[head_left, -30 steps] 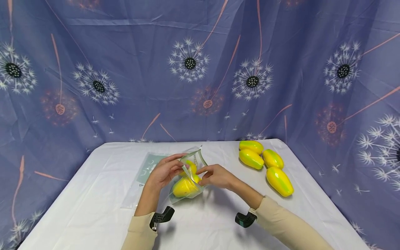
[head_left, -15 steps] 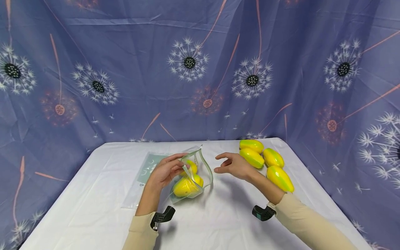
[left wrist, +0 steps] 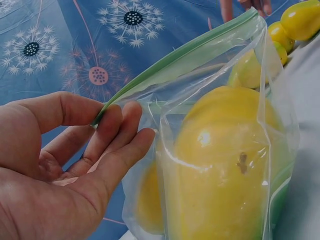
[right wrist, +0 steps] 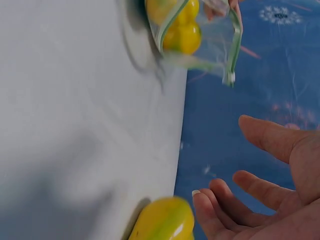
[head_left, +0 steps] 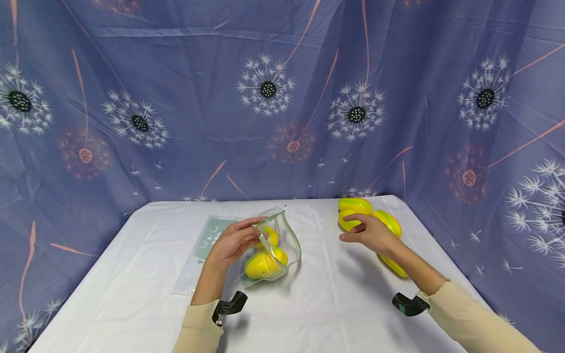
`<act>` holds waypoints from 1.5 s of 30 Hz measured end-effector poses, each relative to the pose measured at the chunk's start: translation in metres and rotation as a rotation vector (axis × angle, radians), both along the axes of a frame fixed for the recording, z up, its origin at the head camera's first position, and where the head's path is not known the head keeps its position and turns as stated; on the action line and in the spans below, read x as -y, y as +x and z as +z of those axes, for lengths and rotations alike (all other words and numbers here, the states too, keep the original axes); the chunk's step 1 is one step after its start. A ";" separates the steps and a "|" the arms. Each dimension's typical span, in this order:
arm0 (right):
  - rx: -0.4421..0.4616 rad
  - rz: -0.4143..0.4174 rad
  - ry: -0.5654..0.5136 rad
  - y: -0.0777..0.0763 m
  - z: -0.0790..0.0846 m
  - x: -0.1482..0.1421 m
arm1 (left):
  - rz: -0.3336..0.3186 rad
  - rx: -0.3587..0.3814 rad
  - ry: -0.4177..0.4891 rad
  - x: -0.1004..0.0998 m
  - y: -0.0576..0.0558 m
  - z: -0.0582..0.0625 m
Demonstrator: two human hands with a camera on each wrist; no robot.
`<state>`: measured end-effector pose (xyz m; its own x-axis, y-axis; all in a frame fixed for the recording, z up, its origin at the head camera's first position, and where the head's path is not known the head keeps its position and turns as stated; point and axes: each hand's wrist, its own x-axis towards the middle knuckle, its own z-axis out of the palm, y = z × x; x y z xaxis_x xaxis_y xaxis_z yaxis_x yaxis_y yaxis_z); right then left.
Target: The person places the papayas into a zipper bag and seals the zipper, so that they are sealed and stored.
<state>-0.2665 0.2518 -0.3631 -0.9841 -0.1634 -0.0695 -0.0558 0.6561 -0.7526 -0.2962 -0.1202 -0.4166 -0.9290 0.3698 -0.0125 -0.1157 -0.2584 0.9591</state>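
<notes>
My left hand [head_left: 231, 242] pinches the green zip rim of a clear zip bag [left wrist: 185, 57] between thumb and fingers. The bag's mouth gapes toward the right. Inside it lie yellow papayas: a large one [left wrist: 225, 160] in front and another [head_left: 270, 236] behind it. My right hand [head_left: 371, 233] holds nothing; its fingers are spread and slightly bent. It hovers over the group of loose yellow-and-green papayas and partly hides them. Around it show a back papaya [head_left: 355, 205], a right one [head_left: 392, 223] and a front one [head_left: 394, 266].
A flat bag with a green printed panel [head_left: 205, 245] lies on the white tablecloth [head_left: 309, 314], left of and partly behind my left hand. A blue dandelion-print curtain [head_left: 282, 162] stands behind the table and along both sides.
My right hand has let go of the bag's rim and moved right to the loose papayas. The bag's mouth has spread wider. My left hand has stayed in place, gripping the rim.
</notes>
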 end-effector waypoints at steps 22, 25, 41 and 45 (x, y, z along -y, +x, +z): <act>0.007 -0.150 0.245 0.011 -0.006 -0.084 | -0.010 -0.006 0.015 0.003 -0.002 -0.001; 0.006 -0.157 0.249 0.014 -0.009 -0.092 | -0.010 -0.006 0.013 0.003 -0.002 -0.001; 0.120 -0.088 0.246 0.022 -0.035 -0.123 | -0.015 0.002 0.009 0.001 -0.001 0.000; 0.152 -0.089 0.214 0.025 -0.042 -0.126 | -0.017 0.008 0.019 0.002 -0.001 0.000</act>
<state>-0.2419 0.3774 -0.4050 -0.9695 -0.0423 -0.2416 0.1125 0.7986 -0.5913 -0.2969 -0.1224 -0.4163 -0.9226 0.3856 -0.0132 -0.1283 -0.2744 0.9530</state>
